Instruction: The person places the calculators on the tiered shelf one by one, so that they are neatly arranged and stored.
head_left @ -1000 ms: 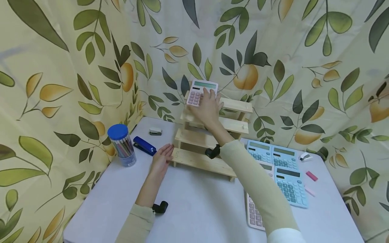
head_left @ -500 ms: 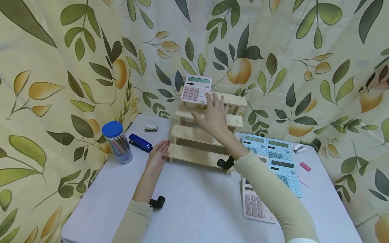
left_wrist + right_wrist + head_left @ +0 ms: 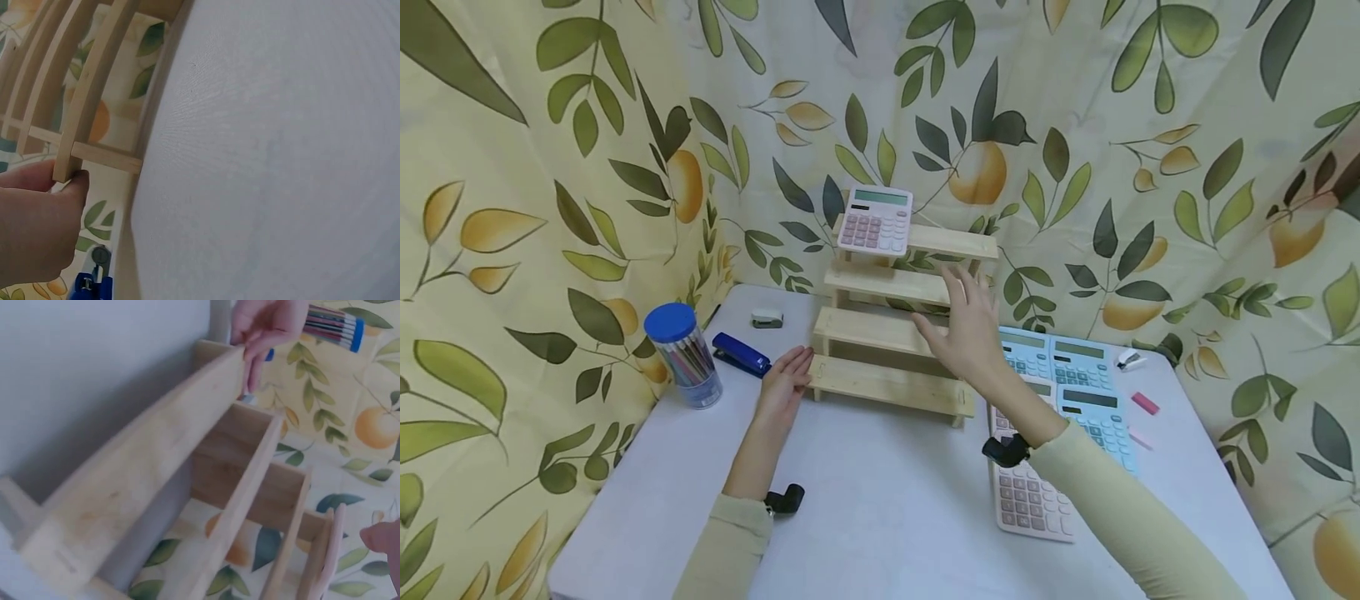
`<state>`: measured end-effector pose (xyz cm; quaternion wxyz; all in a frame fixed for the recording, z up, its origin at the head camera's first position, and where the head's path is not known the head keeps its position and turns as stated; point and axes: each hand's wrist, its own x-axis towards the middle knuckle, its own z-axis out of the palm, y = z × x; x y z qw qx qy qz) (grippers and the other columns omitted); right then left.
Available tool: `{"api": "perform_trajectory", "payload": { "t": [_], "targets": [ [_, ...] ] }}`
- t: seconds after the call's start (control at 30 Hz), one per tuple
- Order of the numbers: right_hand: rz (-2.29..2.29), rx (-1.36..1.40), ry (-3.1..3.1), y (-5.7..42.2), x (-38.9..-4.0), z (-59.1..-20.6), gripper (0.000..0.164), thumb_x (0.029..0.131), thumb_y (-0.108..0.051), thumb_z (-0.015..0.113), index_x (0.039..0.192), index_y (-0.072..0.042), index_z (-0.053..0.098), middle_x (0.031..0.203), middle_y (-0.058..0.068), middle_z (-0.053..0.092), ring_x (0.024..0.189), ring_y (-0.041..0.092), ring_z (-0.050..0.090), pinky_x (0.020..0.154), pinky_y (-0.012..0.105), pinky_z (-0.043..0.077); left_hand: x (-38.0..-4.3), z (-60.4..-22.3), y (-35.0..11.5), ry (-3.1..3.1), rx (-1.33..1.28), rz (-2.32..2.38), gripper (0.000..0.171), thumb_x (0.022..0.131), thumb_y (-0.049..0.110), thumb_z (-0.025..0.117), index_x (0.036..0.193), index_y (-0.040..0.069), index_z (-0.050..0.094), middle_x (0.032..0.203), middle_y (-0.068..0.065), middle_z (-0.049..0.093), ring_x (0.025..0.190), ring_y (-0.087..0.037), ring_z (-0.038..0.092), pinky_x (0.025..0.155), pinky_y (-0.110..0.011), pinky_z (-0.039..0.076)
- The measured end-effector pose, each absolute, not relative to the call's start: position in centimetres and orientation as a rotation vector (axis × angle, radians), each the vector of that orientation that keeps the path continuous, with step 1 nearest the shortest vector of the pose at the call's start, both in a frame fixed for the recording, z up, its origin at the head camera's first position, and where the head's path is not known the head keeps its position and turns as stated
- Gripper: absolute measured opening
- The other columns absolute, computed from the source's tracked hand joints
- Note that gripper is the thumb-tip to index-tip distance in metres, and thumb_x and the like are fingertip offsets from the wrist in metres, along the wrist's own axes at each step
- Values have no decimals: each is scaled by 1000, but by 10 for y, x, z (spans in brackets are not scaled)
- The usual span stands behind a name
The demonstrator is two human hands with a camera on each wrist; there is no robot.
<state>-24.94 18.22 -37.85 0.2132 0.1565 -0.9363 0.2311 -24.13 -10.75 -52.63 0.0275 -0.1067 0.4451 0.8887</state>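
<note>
A tiered wooden shelf (image 3: 887, 385) stands toward the back of the table. My left hand (image 3: 784, 387) is at the left end of its lowest step, and the left wrist view shows thumb and finger pinching that end (image 3: 67, 164). On the left of the top step leans a pink-and-white calculator (image 3: 876, 221), its screen upward. My right hand (image 3: 972, 333) hovers before the shelf's right side with fingers spread, apart from the calculator and holding nothing. Below my right forearm lie blue calculators (image 3: 1093, 408) and a pink calculator (image 3: 1033, 500), partly covered.
Left of the shelf are a blue stapler (image 3: 741, 354), a small pale stapler-like item (image 3: 767, 318) and a blue-lidded jar of pencils (image 3: 683, 354). At the right lie a pink eraser-like block (image 3: 1145, 403) and a small white item (image 3: 1130, 360). Patterned curtain (image 3: 1045, 100) encloses the table.
My right hand has let go of the pink calculator on the top step and drawn back, down and to the right. My left hand has stayed at the shelf's end.
</note>
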Motion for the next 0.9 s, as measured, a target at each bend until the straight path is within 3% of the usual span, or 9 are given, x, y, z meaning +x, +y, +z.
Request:
{"api": "perform_trajectory", "payload": {
  "t": [0.5,0.67,0.9],
  "targets": [
    [624,426,-2589,234,-205,-411,80,93,-44,75,156,-5,42,164,24,33,152,59,15,113,86,12,-240,-526,-107,1366,-361,2733,72,91,-28,37,159,-7,29,165,-25,33,154,-31,31,125,-34,32],
    [625,434,-2591,243,-194,-419,82,93,-41,77,158,-8,41,163,24,35,151,60,16,113,86,14,-239,-525,-107,1370,-372,2727,73,91,-27,38,160,-7,28,165,-25,33,154,-31,32,125,-35,31],
    [617,414,-2603,253,-177,-431,80,93,-40,76,156,-3,44,163,25,35,152,58,16,112,87,16,-240,-524,-107,1370,-362,2729,73,91,-27,39,159,-6,30,165,-24,34,154,-30,33,124,-34,32]
  ]
}}
